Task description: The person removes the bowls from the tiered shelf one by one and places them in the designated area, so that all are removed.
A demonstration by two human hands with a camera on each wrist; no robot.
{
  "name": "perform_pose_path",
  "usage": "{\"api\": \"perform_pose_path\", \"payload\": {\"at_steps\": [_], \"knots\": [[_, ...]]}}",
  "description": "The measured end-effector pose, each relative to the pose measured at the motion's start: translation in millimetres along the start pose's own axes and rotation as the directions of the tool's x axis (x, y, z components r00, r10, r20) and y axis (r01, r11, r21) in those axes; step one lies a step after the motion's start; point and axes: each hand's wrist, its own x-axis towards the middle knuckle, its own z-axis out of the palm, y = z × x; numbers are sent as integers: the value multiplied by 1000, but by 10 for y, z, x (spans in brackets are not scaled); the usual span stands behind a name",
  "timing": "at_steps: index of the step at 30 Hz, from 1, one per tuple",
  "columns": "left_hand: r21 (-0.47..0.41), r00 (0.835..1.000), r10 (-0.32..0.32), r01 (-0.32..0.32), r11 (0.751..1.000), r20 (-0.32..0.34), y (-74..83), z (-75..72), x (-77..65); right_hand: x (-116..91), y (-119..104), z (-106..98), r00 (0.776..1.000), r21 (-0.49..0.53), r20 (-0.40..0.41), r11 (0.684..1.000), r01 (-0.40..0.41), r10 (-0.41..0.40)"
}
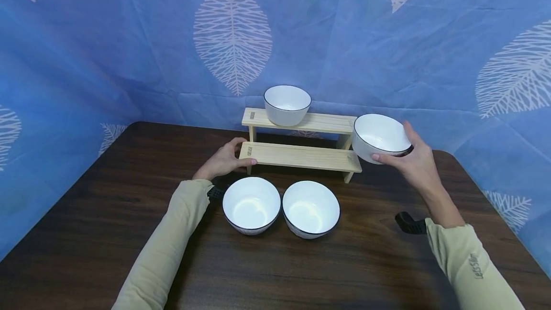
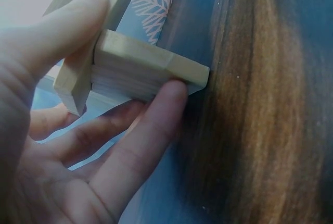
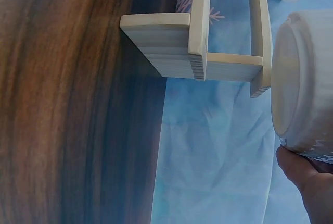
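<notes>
A two-tier light wooden shelf (image 1: pixel 301 157) stands near the back of the table. My left hand (image 1: pixel 224 159) grips its left end, with the thumb over the lower board and the fingers against the end support (image 2: pixel 135 73). My right hand (image 1: pixel 415 159) holds a white bowl (image 1: pixel 380 138) with a dark rim by its right side, raised beside the shelf's right end. In the right wrist view, the underside of this bowl (image 3: pixel 289 78) shows, and the thumb presses near its base. Another white bowl (image 1: pixel 287 106) sits on the upper board, left of its middle.
Two more white bowls, a left one (image 1: pixel 251 204) and a right one (image 1: pixel 311 208), stand side by side on the dark wooden table (image 1: pixel 353 271) in front of the shelf. A blue cloth (image 1: pixel 310 37) with white leaf prints hangs behind the table and along its sides.
</notes>
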Motion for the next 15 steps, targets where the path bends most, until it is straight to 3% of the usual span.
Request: {"api": "perform_pose_path", "payload": {"at_steps": [15], "knots": [[-11, 1000, 8, -8, 1000, 6, -22, -4, 8, -176, 80, -60, 1000, -63, 26, 998, -12, 14]]}}
